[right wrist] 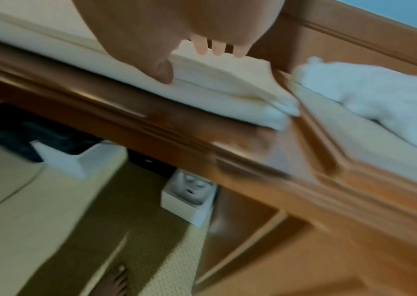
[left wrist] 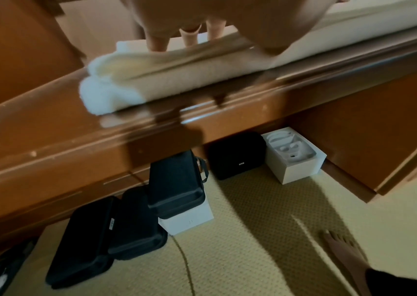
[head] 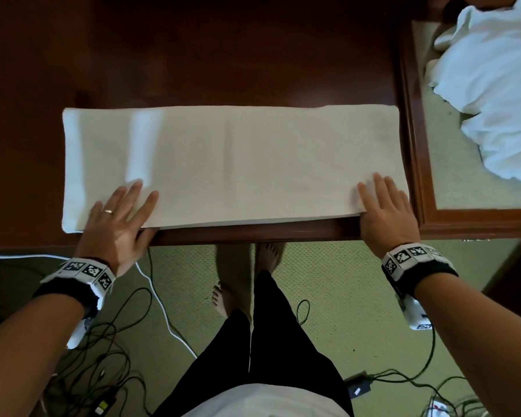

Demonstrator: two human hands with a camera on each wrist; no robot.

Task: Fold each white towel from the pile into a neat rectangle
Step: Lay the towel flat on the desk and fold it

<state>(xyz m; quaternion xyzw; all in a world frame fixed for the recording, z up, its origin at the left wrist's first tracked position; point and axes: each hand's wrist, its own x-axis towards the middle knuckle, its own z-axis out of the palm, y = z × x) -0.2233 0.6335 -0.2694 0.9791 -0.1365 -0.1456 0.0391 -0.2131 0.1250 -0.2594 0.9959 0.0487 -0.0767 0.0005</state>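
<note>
Left wrist only: cases [left wrist: 131,226] under table [left wrist: 50,144].

Right hand [right wrist: 176,30]: seen from the wrist side at the top of the frame, palm down on the towel; fingers [right wrist: 200,47] extended, thumb [right wrist: 163,73] at the near edge.
Towel [right wrist: 214,88]: white, folded into layers, lying flat along the table edge; its corner ends just beside the raised wooden rim.
Table [right wrist: 176,128]: glossy brown wood with a moulded front edge; blurred.
Pile [right wrist: 369,92]: crumpled white cloth on the pale surface beyond the rim, to the right of the towel.
Box [right wrist: 189,200]: white, open, on the carpet under the table, holding a moulded grey insert.
Carpet [right wrist: 37,230]: beige, patterned.
Foot [right wrist: 116,282]: bare, at the bottom edge.
</note>
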